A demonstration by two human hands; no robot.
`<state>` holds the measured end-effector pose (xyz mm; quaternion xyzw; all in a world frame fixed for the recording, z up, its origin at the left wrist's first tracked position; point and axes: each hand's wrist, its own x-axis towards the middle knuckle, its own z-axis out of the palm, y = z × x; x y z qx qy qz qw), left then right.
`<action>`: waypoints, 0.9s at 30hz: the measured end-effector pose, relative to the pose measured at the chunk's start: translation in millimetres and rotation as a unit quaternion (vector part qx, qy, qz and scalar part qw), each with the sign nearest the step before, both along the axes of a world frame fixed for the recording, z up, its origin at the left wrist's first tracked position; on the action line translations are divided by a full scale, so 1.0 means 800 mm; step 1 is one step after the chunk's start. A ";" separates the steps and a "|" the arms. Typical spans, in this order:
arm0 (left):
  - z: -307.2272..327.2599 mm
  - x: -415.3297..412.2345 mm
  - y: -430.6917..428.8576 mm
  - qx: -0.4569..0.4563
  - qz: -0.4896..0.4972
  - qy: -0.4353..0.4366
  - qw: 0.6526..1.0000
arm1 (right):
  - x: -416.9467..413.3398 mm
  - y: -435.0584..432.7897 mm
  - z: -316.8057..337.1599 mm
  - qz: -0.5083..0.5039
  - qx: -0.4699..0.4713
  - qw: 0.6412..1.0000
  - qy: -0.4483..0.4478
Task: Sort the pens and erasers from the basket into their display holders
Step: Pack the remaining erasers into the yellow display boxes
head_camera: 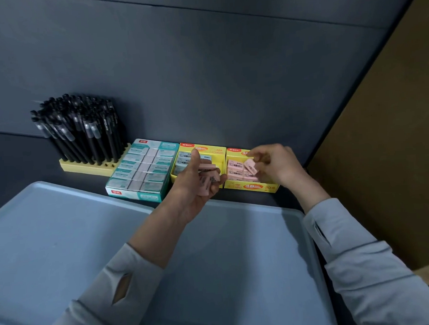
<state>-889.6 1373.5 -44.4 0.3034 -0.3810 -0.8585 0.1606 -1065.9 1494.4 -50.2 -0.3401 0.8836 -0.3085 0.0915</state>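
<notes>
My left hand (189, 191): palm turned up, fingers curled round a small clutch of pink erasers (207, 180), thumb standing straight; it hovers in front of the middle yellow box (204, 148).
My right hand (279, 166): thumb and fingertips pinch a single pink eraser (250, 166), tilted, just above the right yellow box (253, 186).
Right yellow box: pink erasers lie packed inside it, below the one I pinch.
Middle yellow box: holds grey erasers; it touches the right box on one side.
Teal box (135, 192): left of the yellow boxes, filled with rows of wrapped white erasers.
Black pens (82, 127): standing crowded in the yellow pen holder (84, 167), far left against the dark wall.
Blue basket (50, 233): nearest me, under both my forearms; its floor shows bare.
My sleeves: pale grey, buttoned at the cuffs.
</notes>
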 end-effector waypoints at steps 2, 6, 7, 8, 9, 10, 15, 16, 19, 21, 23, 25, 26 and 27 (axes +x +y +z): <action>-0.001 0.001 -0.001 0.002 0.003 0.000 1.000 | 0.003 -0.001 -0.004 -0.007 -0.002 1.000 0.028; -0.002 0.001 -0.002 0.003 0.003 0.003 1.000 | 0.007 0.002 -0.013 0.019 0.073 0.989 0.124; -0.001 0.001 -0.001 0.005 0.003 0.003 1.000 | 0.008 0.002 -0.012 0.024 0.081 0.988 0.129; -0.001 0.001 -0.001 0.005 0.003 0.002 1.000 | 0.006 0.002 -0.013 0.028 0.087 0.987 0.131; -0.001 0.000 -0.001 0.007 0.003 0.002 1.000 | 0.005 0.001 -0.012 0.033 0.090 0.986 0.136; -0.001 -0.001 -0.002 0.011 0.003 0.003 1.000 | 0.003 0.000 -0.011 0.038 0.095 0.984 0.143; 0.000 -0.002 -0.006 0.039 0.000 0.016 0.999 | 0.004 -0.003 -0.016 0.046 0.070 0.985 0.151; 0.000 -0.002 -0.006 0.028 -0.005 0.014 1.000 | 0.004 -0.003 -0.018 0.042 0.059 0.985 0.156; 0.000 0.000 -0.005 -0.014 -0.022 0.010 1.000 | 0.010 -0.004 -0.020 0.041 0.016 0.984 0.171; -0.003 0.001 -0.003 -0.044 -0.033 0.016 0.998 | 0.014 -0.007 -0.022 0.044 0.004 0.983 0.176; -0.007 0.000 -0.001 -0.071 -0.042 0.024 0.996 | 0.017 -0.011 -0.024 0.039 0.010 0.980 0.194; -0.009 0.001 0.002 -0.069 -0.043 0.029 0.996 | 0.018 -0.014 -0.027 0.023 0.021 0.978 0.204; -0.008 0.001 0.003 -0.060 -0.043 0.031 0.997 | 0.018 -0.014 -0.028 0.017 0.026 0.978 0.205; -0.007 0.001 0.004 -0.052 -0.043 0.031 0.997 | 0.018 -0.014 -0.027 0.014 0.030 0.979 0.204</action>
